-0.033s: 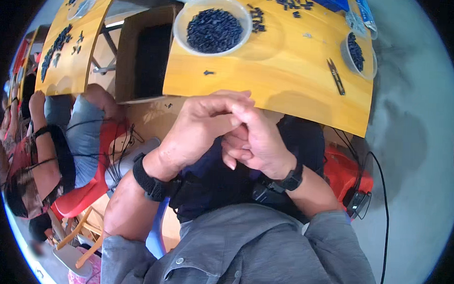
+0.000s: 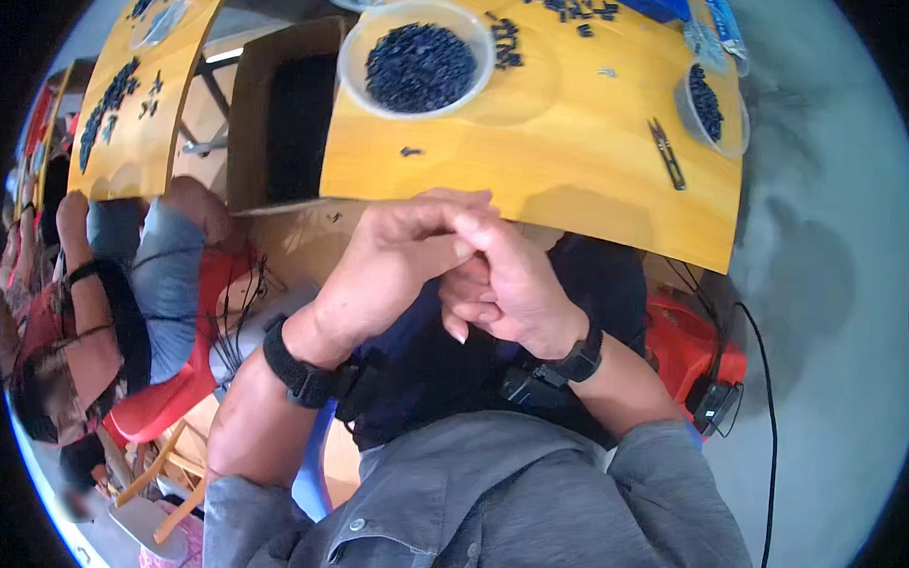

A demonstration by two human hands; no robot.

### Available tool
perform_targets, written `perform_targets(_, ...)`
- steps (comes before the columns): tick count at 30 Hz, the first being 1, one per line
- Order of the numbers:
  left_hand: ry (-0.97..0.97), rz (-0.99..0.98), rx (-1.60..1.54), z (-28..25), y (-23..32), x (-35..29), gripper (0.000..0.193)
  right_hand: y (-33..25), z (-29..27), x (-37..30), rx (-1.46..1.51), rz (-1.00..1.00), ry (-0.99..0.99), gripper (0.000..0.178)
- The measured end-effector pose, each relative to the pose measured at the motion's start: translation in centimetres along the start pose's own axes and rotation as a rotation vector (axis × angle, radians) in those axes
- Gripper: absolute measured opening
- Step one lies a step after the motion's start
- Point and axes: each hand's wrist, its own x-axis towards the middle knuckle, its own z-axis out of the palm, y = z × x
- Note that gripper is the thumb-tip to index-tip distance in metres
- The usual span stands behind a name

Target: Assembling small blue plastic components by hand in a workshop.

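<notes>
My left hand (image 2: pixel 395 260) and my right hand (image 2: pixel 522 286) meet just in front of the table's near edge. Thumbs and forefingers press together, and the right hand's other fingers curl inward. Whatever is pinched between them is hidden. On the yellow table (image 2: pixel 538 177) beyond lies one small dark piece (image 2: pixel 411 151). Past it stands a clear round bowl (image 2: pixel 352 72) filled with small black parts (image 2: pixel 422 68). To the right lie thread snips (image 2: pixel 667 154) with dark handles.
At the table's right edge, a smaller clear tub (image 2: pixel 732 141) holds more black parts. Loose parts (image 2: pixel 505 40) lie beside the big bowl. A blue bin (image 2: pixel 653 3) sits at the back. An open cardboard box (image 2: pixel 248 127) stands left, near a seated person (image 2: pixel 98 312).
The whole view has shifted slightly, so the table and bowl appear a little farther left. My hands keep the same pinch.
</notes>
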Motion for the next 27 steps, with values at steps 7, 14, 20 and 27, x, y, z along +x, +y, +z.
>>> perform_targets(7, 0.103, 0.057, 0.132, 0.3, -1.9, -0.3, 0.052, -8.3, -2.2, -2.9, -0.938, -0.399, 0.274, 0.041)
perform_targets(14, -0.004, -0.041, 0.576, -0.5, -2.5, 0.0, 0.04, -22.6, -9.4, -4.3, -1.996, -0.785, 1.051, 0.038)
perform_targets(20, -0.039, -0.032, 0.694, -0.9, -2.4, 0.2, 0.036, -24.3, -10.5, -3.0, -2.115, -0.631, 1.143, 0.031)
perform_targets(27, -0.115, 0.036, 0.726, -1.2, -2.6, 0.1, 0.036, -24.1, -11.2, 4.4, -1.998, -0.938, 0.674, 0.016)
